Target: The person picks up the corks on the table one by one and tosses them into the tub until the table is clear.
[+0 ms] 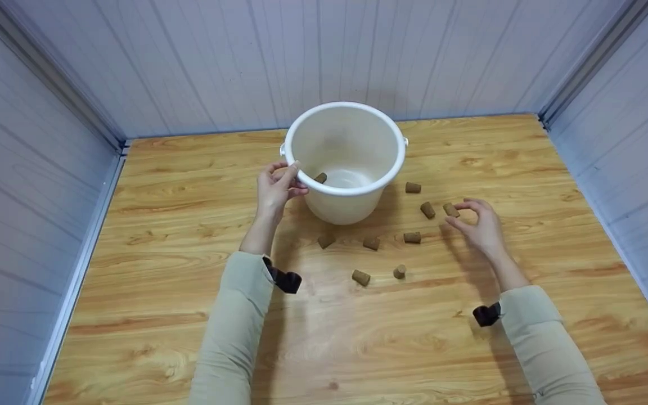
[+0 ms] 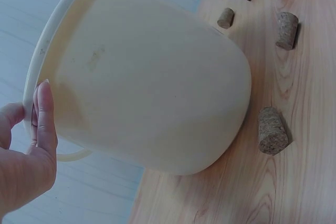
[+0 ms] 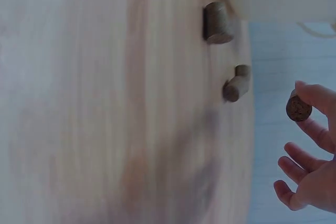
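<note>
A white bucket point(image 1: 342, 207) stands upright on the wooden surface. My left hand point(image 1: 277, 188) pinches its rim at the left, thumb over the top and fingers against the outer wall, as the left wrist view point(image 2: 31, 161) also shows. Inside the bucket, by the near wall, a cork stopper point(image 1: 320, 178) is partly visible. To the right of the bucket, my right hand point(image 1: 481, 225) pinches another cork stopper point(image 1: 451, 210) between thumb and index finger, raised off the surface. In the right wrist view that cork point(image 3: 298, 108) shows its round end, with the other fingers loosely bent.
Several loose corks lie in front of and right of the bucket, among them a cork point(image 1: 412, 237), a cork point(image 1: 361, 277) and a cork point(image 1: 413, 187). One cork point(image 1: 399, 271) appears to stand on end. Pale panel walls point(image 1: 324, 56) enclose the back and sides.
</note>
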`<state>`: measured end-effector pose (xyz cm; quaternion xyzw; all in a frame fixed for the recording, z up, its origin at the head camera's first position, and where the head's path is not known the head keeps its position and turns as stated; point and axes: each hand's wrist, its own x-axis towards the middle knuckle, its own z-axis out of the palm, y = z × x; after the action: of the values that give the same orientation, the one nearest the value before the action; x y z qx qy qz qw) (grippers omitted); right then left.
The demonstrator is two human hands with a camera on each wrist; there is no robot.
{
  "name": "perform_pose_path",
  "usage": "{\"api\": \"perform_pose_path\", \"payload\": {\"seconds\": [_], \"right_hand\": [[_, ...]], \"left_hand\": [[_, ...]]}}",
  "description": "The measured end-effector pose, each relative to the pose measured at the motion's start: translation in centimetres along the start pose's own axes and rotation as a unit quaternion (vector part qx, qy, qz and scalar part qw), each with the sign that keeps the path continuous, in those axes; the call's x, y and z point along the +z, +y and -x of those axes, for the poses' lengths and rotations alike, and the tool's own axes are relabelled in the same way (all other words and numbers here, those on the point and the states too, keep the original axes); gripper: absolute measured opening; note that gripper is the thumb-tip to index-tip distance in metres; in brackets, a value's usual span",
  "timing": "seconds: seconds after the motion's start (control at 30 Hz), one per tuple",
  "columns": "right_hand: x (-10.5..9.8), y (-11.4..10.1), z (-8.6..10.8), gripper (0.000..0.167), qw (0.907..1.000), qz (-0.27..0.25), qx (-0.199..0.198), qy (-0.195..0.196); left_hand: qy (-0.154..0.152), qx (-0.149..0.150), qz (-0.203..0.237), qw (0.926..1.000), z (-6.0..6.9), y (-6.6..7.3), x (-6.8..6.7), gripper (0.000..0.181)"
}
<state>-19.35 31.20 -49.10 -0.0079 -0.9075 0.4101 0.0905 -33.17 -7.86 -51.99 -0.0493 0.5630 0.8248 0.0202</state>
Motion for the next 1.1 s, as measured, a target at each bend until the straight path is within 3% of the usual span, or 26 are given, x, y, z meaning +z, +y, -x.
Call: {"api": "perform_pose_path", "payload": {"seconds": [0.03, 0.1, 0.2, 0.23, 0.27, 0.3, 0.5, 0.63, 0.73, 0.87, 0.93, 1.0, 1.1], "right_hand": [[-0.1, -0.5, 0.0, 0.036, 1.0000, -0.002, -0.003, 0.001], [-0.1, -1.5, -0.1, 0.035, 0.9999, -0.005, -0.015, 0.007], [-0.2, -3.0, -0.3, 0.035, 0.9992, -0.009, -0.034, 0.017], [-0.2, -3.5, -0.4, 0.035, 0.9989, -0.012, -0.040, 0.018], [-0.2, -4.1, -0.4, 0.035, 0.9986, -0.015, -0.046, 0.020], [-0.2, -4.6, -0.5, 0.035, 0.9983, -0.018, -0.052, 0.021], [-0.1, -7.9, -0.6, 0.033, 0.9938, -0.045, -0.100, 0.021], [0.0, -10.1, -1.0, 0.031, 0.9890, -0.063, -0.132, 0.021], [0.3, -11.6, -1.5, 0.031, 0.9860, -0.073, -0.149, 0.020], [0.8, -13.4, -2.3, 0.031, 0.9829, -0.089, -0.160, 0.014], [1.2, -14.2, -2.8, 0.030, 0.9817, -0.096, -0.164, 0.013], [1.7, -14.9, -3.4, 0.031, 0.9804, -0.109, -0.164, 0.010], [2.5, -15.7, -4.3, 0.033, 0.9799, -0.122, -0.158, 0.003]], "left_hand": [[0.003, -0.004, 0.005, 1.0000, 0.5, 0.6, 0.3, 0.038], [-0.004, -0.011, 0.023, 0.9997, -0.4, -0.3, -0.2, 0.038], [0.008, -0.013, 0.009, 0.9998, 1.8, 2.1, 0.9, 0.035], [0.013, -0.013, 0.003, 0.9998, 1.0, 1.4, 0.5, 0.037], [0.012, -0.010, 0.003, 0.9999, 1.1, 1.5, 0.5, 0.038], [0.018, -0.008, -0.007, 0.9998, 2.4, 2.8, 1.2, 0.039], [0.021, -0.012, -0.002, 0.9997, 5.2, 5.4, 2.8, 0.037], [0.010, -0.003, 0.001, 1.0000, 2.9, 2.8, 1.7, 0.039], [0.005, 0.007, 0.001, 1.0000, 2.1, 2.1, 1.3, 0.041], [0.022, -0.007, -0.015, 0.9996, 6.1, 6.5, 3.6, 0.037], [0.030, -0.009, -0.025, 0.9992, 7.2, 7.7, 4.4, 0.033], [0.029, -0.012, -0.019, 0.9993, 7.4, 7.8, 4.4, 0.033], [0.019, -0.003, -0.002, 0.9998, 5.5, 5.8, 3.3, 0.034]]}}
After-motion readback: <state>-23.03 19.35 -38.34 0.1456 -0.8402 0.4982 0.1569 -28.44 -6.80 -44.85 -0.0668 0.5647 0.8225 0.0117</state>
